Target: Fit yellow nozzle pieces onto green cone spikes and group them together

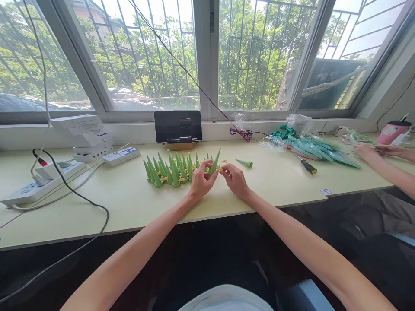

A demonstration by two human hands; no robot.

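My left hand is closed around the lower part of a green cone, whose tip points up. Close on its right, my right hand pinches a small yellow piece against the base of that cone. Beside my left hand stand several more green cones in a packed group, with small yellow pieces around their bases. One loose green cone lies on its side beyond my right hand. A small yellow piece lies just behind my fingers.
A black tablet leans at the window. White boxes and a power strip with cables stand left. On the right are a screwdriver, teal flat pieces, a pink cup and another person's hands.
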